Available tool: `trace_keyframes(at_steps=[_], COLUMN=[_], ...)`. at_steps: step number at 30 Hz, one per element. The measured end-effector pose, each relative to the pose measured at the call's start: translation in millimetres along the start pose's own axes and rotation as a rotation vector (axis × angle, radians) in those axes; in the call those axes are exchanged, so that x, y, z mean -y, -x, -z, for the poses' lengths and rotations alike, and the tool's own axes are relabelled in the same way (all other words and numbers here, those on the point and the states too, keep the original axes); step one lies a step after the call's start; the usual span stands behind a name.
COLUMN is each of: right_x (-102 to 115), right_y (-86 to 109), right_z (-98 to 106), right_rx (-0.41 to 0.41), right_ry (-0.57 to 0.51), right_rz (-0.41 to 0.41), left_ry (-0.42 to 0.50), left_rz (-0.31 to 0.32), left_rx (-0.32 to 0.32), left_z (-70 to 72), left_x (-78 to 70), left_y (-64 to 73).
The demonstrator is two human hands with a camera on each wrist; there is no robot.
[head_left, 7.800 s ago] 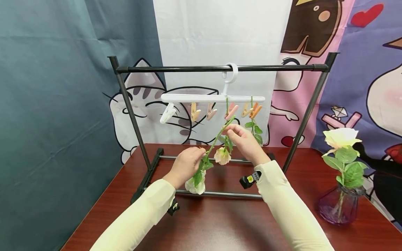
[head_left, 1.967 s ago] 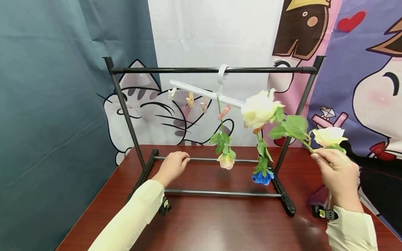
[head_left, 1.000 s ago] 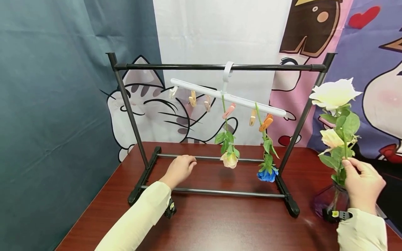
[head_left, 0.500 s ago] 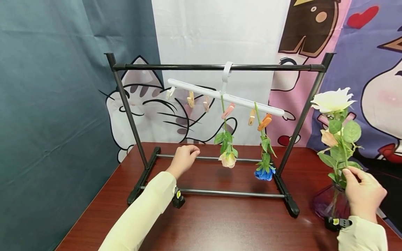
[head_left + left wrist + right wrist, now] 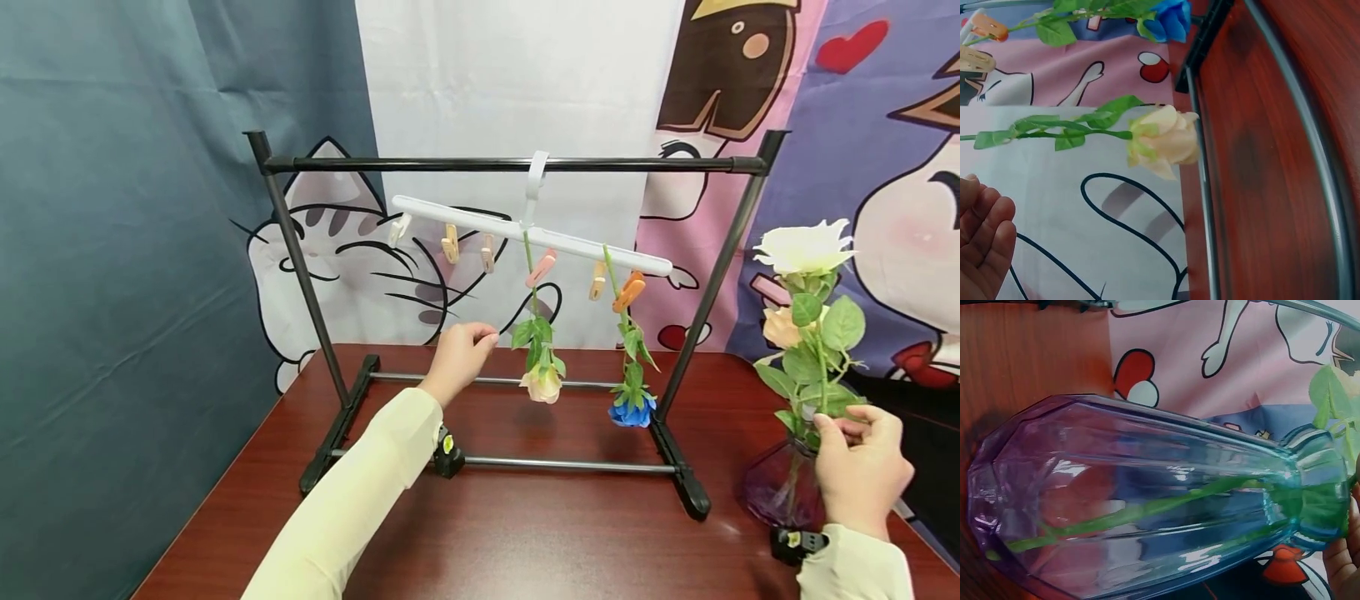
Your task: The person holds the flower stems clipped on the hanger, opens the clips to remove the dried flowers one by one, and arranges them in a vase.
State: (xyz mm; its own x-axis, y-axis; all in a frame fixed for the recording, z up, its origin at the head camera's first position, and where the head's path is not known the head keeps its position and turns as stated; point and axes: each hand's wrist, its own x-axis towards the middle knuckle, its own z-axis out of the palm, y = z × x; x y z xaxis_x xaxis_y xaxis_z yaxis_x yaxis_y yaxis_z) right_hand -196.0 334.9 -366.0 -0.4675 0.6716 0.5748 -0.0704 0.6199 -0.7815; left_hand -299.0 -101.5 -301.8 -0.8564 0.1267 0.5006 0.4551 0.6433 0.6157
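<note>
At the mouth of the purple glass vase [image 5: 783,487], my right hand [image 5: 862,471] pinches the green stem of a white rose [image 5: 802,248]. A peach rose [image 5: 782,327] stands in front of it, just below its bloom. In the right wrist view, a green stem [image 5: 1147,507] reaches down to the vase's base; my fingers show only at the right edge, beside the neck. My left hand [image 5: 459,357] hovers with loosely curled fingers, holding nothing, left of a hanging cream rose [image 5: 542,385]. That rose hangs upside down from a pink clothespin [image 5: 542,268].
A white hanger [image 5: 480,222], tilted down to the right, hangs on the black rack [image 5: 420,165]. An orange clothespin [image 5: 630,292] grips an upside-down blue rose [image 5: 632,410]. Several other clothespins hold nothing. The rack stands on a reddish wooden table [image 5: 570,533].
My right hand took the white rose from beside the rack to the vase, then lowered it. The flower sank slightly. My left hand has drifted right and up. The blue rose now hangs from the orange clothespin.
</note>
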Motion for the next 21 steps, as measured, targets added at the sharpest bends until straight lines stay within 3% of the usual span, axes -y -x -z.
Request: trace_keyframes(at_steps=[4, 11, 21], right_x=[-2, -1, 2], right_y=[2.1, 7.9, 10.6], right_z=[2, 2, 3], right_rx=[0.01, 0.033, 0.075], right_ry=[0.003, 0.01, 0.143], right_rz=[-0.057, -0.036, 0.091], left_ry=[0.01, 0.017, 0.026], left_rz=[0.01, 0.052, 0.069], left_rx=[0.0, -0.005, 0.014], left_z=[1.4, 5.7, 2.2], left_x=[-4.7, -10.7, -24.4], left_y=[-5.5, -15.7, -25.8])
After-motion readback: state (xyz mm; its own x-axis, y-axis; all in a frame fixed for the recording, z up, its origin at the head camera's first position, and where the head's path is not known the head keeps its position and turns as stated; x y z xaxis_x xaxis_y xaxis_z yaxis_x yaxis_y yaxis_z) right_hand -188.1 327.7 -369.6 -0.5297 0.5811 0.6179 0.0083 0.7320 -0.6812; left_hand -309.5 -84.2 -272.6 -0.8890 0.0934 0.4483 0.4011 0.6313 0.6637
